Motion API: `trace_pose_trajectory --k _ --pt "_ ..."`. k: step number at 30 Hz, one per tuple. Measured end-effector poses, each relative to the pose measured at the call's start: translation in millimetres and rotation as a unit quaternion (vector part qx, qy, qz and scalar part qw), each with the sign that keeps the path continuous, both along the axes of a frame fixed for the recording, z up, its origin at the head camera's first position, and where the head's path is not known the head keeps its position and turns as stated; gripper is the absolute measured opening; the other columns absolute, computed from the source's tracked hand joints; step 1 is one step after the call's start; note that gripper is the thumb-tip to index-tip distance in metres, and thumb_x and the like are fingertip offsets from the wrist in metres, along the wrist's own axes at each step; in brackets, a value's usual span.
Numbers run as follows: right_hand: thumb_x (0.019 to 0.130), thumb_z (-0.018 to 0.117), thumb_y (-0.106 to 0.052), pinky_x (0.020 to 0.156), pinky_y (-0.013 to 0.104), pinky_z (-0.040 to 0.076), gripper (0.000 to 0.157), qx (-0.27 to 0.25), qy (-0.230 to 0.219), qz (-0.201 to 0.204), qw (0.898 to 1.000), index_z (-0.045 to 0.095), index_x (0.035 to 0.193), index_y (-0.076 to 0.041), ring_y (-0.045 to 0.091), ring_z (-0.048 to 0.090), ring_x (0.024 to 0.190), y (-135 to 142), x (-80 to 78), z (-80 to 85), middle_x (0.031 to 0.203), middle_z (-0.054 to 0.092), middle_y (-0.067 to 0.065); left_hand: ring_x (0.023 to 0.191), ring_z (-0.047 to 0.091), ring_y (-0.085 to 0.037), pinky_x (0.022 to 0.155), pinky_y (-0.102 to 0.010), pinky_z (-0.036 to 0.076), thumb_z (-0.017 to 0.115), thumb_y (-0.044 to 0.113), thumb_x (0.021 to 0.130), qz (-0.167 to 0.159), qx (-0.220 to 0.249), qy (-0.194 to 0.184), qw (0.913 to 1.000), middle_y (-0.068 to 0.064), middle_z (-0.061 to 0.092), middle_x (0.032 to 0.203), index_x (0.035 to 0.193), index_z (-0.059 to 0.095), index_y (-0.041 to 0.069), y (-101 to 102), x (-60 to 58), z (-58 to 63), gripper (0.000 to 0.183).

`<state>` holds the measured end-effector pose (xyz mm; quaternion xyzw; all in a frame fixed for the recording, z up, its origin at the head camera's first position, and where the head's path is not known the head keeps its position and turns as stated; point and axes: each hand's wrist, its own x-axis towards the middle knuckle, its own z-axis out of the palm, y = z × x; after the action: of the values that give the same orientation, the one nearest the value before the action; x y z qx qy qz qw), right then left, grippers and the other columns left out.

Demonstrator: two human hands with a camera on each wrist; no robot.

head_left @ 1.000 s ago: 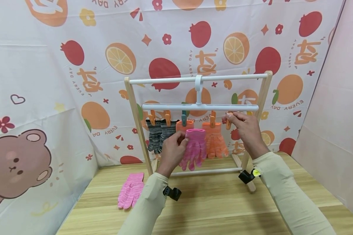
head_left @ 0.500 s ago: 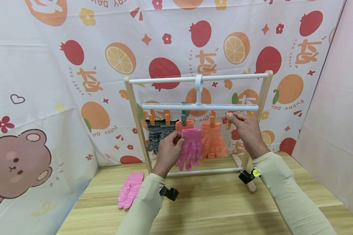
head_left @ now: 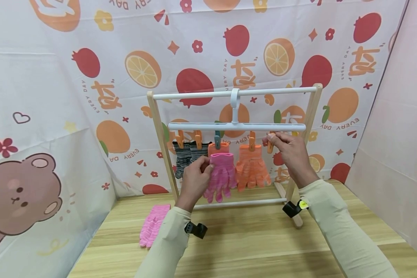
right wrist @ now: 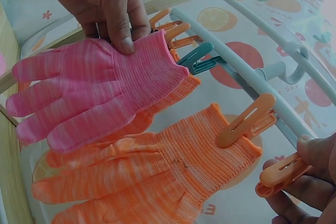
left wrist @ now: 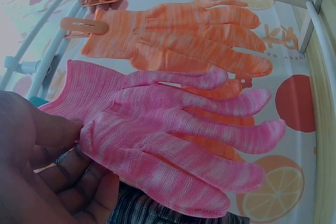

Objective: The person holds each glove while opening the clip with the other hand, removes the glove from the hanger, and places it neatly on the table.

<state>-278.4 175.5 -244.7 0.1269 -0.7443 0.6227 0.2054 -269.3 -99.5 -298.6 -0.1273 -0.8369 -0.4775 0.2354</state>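
My left hand (head_left: 195,179) pinches a pink glove (head_left: 221,175) by the edge near its cuff, fingers hanging down. That glove hangs in front of an orange glove (head_left: 215,147) held by a teal clip (head_left: 217,141). With thumb and fingers, my right hand (head_left: 293,154) grips an orange clip (right wrist: 283,174) at the right part of the white hanger (head_left: 271,127); no glove is in this clip. Between the hands, another orange glove (head_left: 251,170) hangs from its own orange clip (head_left: 251,142). The left wrist view shows the pink glove apart from the right hand.
Black-and-grey gloves (head_left: 183,156) hang from orange clips at the hanger's left. A second pink glove (head_left: 154,225) lies on the wooden table (head_left: 250,247). The hanger hooks over the rack's white top bar (head_left: 194,95), between wooden posts (head_left: 161,146).
My left hand has moved a little to the left with the pink glove, uncovering more of the right-hand orange glove. The right hand has stayed on its clip.
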Motion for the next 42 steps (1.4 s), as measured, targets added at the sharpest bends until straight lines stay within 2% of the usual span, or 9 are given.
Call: trace_pose_trajectory --k 10,18,26,42 --pt "0.101 0.063 -0.039 0.108 0.042 0.038 0.047 0.003 -0.001 -0.002 1.000 0.071 0.122 0.002 0.019 0.060 0.121 0.7 0.9 0.2 0.116 0.071 0.018 0.070 0.052 -0.019 0.063 -0.034 0.043 0.065 0.016 0.100 0.012 -0.010 0.006 0.9999 -0.003 0.060 0.080 0.104 0.071 0.011 -6.3 0.8 0.8 0.008" --pt "0.100 0.065 -0.038 0.110 0.045 0.036 0.046 -0.003 -0.001 -0.004 1.000 0.071 0.124 0.001 0.015 0.061 0.118 2.3 0.9 -0.5 0.104 0.076 0.006 0.071 0.053 -0.019 0.064 -0.033 0.043 0.065 0.015 0.100 0.011 -0.004 -0.005 0.9999 -0.003 0.060 0.080 0.104 0.071 0.011 -7.8 -0.2 -0.6 0.008" --pt "0.100 0.065 -0.038 0.110 0.046 0.036 0.045 -0.003 0.005 -0.003 1.000 0.071 0.123 0.000 0.017 0.060 0.119 1.7 -0.4 -0.8 0.112 0.073 0.017 0.070 0.052 -0.019 0.063 -0.034 0.043 0.065 0.014 0.100 0.009 -0.009 0.002 0.9999 -0.004 0.061 0.080 0.104 0.071 0.009 -9.1 2.0 1.4 0.008" --pt "0.100 0.064 -0.039 0.110 0.044 0.036 0.045 0.001 0.003 0.002 1.000 0.072 0.122 -0.001 0.017 0.061 0.119 2.0 0.4 -0.1 0.114 0.073 0.017 0.069 0.053 -0.018 0.062 -0.033 0.043 0.065 0.015 0.100 0.027 -0.023 0.001 0.9994 -0.002 0.060 0.079 0.103 0.070 0.010 -14.8 1.3 -0.8 0.008"
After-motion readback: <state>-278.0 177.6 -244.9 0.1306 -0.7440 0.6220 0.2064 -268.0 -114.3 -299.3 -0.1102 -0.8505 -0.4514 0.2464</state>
